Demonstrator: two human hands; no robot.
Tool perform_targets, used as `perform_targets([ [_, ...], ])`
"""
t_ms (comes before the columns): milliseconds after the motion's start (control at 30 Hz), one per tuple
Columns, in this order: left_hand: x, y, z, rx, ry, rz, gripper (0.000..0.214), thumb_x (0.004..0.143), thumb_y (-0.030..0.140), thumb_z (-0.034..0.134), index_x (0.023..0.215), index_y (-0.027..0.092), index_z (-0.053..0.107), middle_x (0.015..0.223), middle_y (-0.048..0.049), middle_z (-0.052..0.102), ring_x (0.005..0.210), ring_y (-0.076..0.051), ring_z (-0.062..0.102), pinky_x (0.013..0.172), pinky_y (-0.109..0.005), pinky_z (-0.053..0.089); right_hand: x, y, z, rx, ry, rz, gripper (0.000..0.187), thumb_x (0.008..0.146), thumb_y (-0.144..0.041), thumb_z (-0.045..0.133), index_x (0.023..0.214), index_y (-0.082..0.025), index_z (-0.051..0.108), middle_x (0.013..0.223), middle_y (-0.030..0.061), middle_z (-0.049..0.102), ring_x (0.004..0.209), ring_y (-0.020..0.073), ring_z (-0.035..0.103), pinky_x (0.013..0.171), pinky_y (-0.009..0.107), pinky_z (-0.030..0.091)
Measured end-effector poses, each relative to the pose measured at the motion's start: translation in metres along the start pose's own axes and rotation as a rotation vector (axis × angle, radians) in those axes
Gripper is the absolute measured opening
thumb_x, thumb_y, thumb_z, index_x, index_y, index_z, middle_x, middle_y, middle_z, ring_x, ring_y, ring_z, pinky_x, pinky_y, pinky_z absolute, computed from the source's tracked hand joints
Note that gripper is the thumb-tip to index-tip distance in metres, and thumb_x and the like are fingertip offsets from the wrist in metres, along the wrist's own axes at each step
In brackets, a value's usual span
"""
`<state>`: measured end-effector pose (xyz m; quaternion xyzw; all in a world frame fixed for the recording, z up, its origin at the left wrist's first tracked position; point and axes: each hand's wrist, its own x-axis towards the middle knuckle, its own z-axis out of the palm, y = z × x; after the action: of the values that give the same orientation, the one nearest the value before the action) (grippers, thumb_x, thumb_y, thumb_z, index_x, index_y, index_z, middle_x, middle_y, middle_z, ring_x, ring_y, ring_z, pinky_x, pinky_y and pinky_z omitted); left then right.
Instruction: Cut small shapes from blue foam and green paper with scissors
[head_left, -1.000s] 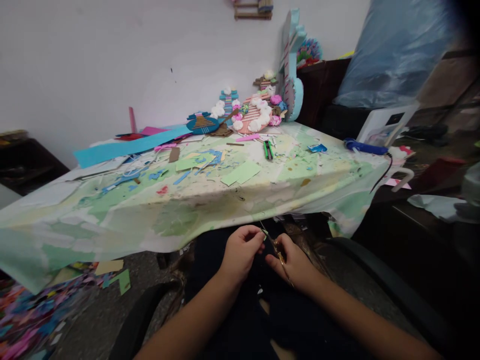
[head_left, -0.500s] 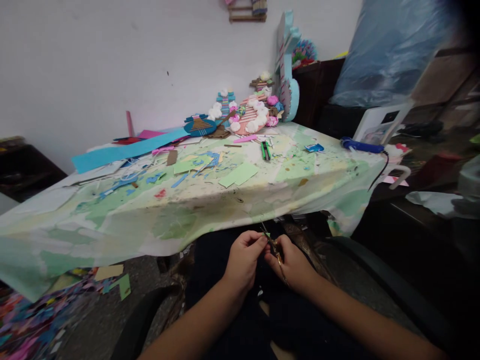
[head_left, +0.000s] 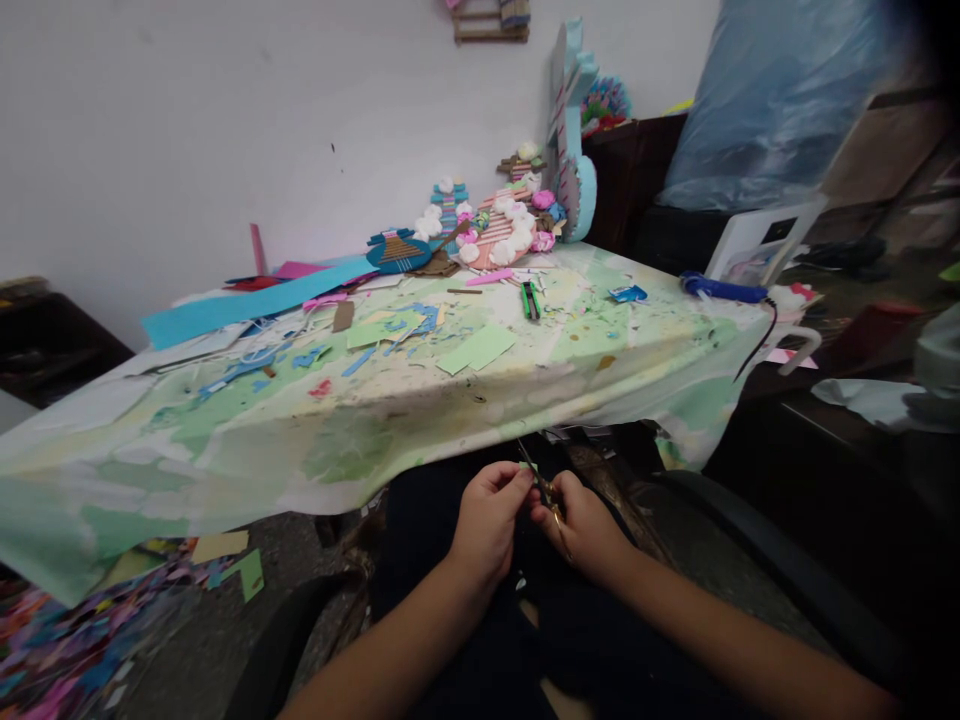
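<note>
Above my lap, just off the table's front edge, my left hand (head_left: pixel 489 515) pinches a small piece of light green paper (head_left: pixel 528 467). My right hand (head_left: pixel 585 522) is closed around gold-handled scissors (head_left: pixel 556 512). Their blades point up and away from me and lie against the green paper beside my left fingertips. Much of the paper is hidden by my fingers. On the table, larger light green paper pieces (head_left: pixel 480 348) lie near the front edge, with a green utility knife (head_left: pixel 531 300) behind them.
A cloth-covered table (head_left: pixel 360 430) spans the view, strewn with paper scraps. Small craft guitars (head_left: pixel 399 252) and a tall light-blue one (head_left: pixel 577 190) stand at the back. A blue glue gun (head_left: pixel 724 289) lies at the right edge. Colourful scraps (head_left: pixel 82 630) cover the floor at left.
The scissor blades look closer together now and a little more of the green paper shows. Both hands stay in nearly the same place.
</note>
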<state>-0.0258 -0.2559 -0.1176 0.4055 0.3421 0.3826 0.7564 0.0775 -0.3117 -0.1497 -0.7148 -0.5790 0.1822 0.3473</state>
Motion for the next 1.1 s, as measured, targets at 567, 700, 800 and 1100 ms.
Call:
perform_targets([
  [567,0.006,0.028,-0.010,0.655,-0.130,0.162,0.015,0.063,0.022,0.050,0.052,0.014,0.053,0.045,0.0036,0.046,0.046,-0.006,0.039,0.048,-0.019,0.030,0.000,0.005,-0.004,-0.267,-0.001,0.005,0.029,0.072,-0.046,0.046,0.073,-0.018,0.038,0.064,0.0053,0.054,0.059,0.0189,0.053,0.050,0.025,0.031],
  [700,0.008,0.034,-0.012,0.738,-0.153,0.142,0.012,0.061,0.021,0.051,0.053,0.014,0.055,0.047,0.0041,0.045,0.047,-0.006,0.037,0.047,-0.019,0.028,0.001,0.008,-0.005,-0.306,0.020,-0.017,0.031,0.070,-0.048,0.047,0.071,-0.018,0.038,0.063,0.0050,0.054,0.058,0.0186,0.053,0.049,0.024,0.031],
  [800,0.011,0.038,-0.015,0.747,-0.158,0.149,0.011,0.061,0.023,0.052,0.055,0.015,0.058,0.049,0.0040,0.046,0.048,-0.006,0.038,0.049,-0.019,0.028,0.001,0.011,-0.005,-0.298,0.040,-0.018,0.032,0.068,-0.049,0.048,0.068,-0.019,0.038,0.061,0.0041,0.053,0.057,0.0178,0.052,0.048,0.024,0.029],
  [1100,0.022,0.032,-0.021,0.476,-0.023,0.098,0.016,0.057,0.027,0.060,0.068,0.014,0.062,0.054,0.0009,0.053,0.049,-0.008,0.047,0.051,-0.021,0.036,0.002,0.014,-0.003,-0.020,0.073,0.035,0.034,0.070,-0.054,0.040,0.068,-0.020,0.035,0.056,-0.0006,0.045,0.050,0.0128,0.042,0.046,0.023,0.030],
])
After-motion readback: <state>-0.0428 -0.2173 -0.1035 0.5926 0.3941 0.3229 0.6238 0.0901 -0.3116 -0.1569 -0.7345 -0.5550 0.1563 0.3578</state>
